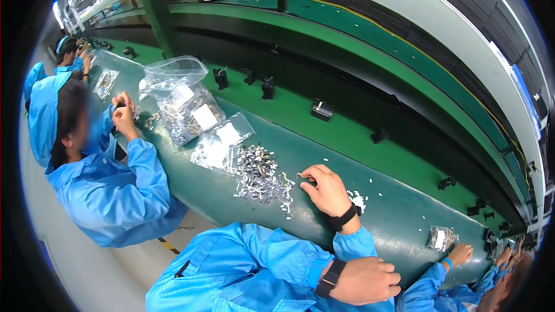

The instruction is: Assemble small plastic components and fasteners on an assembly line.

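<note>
My right hand (327,189), with a black band at its wrist, reaches over the green bench. Its thumb and index finger close on a small brownish flexible strip (300,175). Beside it on the left lies a heap of small black, white and silver strips (259,174). My left hand (365,281) is nearer to me, its arm crossing in front of my body from the left. A dark watch sits on that wrist. Its fingers curl downward, so whatever they hold is hidden. White bits (357,199) are scattered just right of my right wrist.
Left of the heap lie a clear bag (228,134) and a larger bag (188,110) of parts. Black fixtures (321,111) stand on the green conveyor (347,138) beyond the bench. A co-worker (110,162) sits at left; another person's hand (461,253) is at right near a small bag (442,238).
</note>
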Tool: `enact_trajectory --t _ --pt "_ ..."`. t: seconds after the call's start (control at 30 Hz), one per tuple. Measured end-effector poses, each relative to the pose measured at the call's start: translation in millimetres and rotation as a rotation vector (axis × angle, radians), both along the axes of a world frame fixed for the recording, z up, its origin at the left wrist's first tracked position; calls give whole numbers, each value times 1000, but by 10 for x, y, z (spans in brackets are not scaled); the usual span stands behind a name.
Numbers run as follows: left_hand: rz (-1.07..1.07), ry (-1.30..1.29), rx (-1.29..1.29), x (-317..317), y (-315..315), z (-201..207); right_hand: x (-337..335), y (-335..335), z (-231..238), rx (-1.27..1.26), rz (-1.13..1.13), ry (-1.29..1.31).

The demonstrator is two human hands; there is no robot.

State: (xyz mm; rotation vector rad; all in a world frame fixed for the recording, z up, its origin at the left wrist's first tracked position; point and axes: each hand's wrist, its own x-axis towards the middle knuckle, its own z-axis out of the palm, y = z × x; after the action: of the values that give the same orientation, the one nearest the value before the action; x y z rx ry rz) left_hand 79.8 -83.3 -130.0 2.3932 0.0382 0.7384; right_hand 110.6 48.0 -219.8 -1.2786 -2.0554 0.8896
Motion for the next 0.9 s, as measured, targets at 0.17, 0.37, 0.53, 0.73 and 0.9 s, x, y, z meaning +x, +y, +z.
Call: enact_trajectory --t 0.17,0.37,0.53,0.73,0.9 --pt "41 12 0 46 85 -28 -249 141 -284 124 -68 -88" --pt "90 -19 -56 48 288 -40 -215 115 -302 84 -21 -83" --pt "87 28 -86 86 419 -119 -125 118 -310 95 21 -96" --pt "153 30 -75 19 562 -123 -145 142 -212 236 -10 71" --pt "305 -150 -53 -118 744 126 207 95 407 -18 -66 499"
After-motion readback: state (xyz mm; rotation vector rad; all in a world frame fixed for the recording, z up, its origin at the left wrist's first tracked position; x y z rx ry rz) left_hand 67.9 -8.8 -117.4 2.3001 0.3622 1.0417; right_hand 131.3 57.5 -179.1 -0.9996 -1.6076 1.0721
